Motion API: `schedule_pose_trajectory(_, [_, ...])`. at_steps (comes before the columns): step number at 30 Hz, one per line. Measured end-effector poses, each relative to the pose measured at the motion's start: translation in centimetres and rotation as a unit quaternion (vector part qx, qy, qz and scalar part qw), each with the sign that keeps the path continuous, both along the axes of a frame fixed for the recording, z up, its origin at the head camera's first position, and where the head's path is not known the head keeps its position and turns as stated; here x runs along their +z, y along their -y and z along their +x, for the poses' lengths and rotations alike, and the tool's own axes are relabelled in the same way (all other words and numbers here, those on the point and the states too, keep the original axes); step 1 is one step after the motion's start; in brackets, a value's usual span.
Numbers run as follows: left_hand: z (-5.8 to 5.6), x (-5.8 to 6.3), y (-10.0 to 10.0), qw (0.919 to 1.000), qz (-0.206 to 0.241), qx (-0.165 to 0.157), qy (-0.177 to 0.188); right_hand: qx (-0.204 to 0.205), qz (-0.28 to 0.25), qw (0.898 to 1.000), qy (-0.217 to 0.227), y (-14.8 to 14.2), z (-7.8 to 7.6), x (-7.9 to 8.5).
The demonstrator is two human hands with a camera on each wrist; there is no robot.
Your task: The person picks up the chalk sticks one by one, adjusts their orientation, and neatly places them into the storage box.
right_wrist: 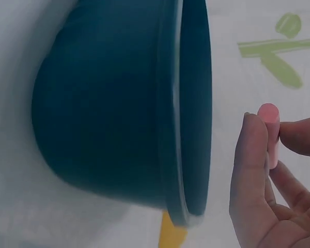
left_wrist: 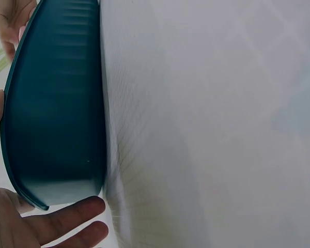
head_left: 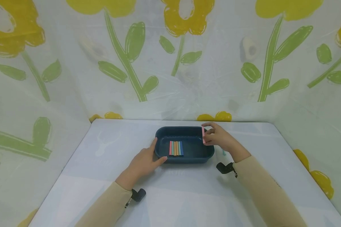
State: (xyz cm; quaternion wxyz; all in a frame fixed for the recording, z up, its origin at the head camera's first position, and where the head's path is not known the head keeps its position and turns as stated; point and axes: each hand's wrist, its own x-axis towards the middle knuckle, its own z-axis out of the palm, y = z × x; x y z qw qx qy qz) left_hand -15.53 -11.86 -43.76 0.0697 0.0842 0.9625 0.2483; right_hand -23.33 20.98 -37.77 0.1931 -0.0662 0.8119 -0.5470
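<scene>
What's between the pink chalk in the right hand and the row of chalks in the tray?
Only bare tray floor. In the head view, the pink chalk is pinched by the right hand at the right rim, apart from the row.

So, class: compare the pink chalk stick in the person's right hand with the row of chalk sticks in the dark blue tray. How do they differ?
The pink chalk stick is pinched in the right hand at the tray's right rim; the row of chalk sticks lies flat on the tray floor. The pink one is alone; the row's sticks lie side by side in mixed colours. All look like similar short sticks.
</scene>
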Motion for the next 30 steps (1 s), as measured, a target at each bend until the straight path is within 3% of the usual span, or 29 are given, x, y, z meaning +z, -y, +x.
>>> schedule_pose_trajectory(20, [-0.3, -0.4, 0.0, 1.0, -0.002, -0.006, -0.007, 0.0, 0.017, 0.998, 0.057, 5.7, -0.2, -2.5])
schedule_pose_trajectory(30, [-0.2, -0.5, 0.0, 1.0, 0.003, -0.005, -0.001, 0.017, 0.057, 0.997, 0.05, 6.7, -0.4, -4.4])
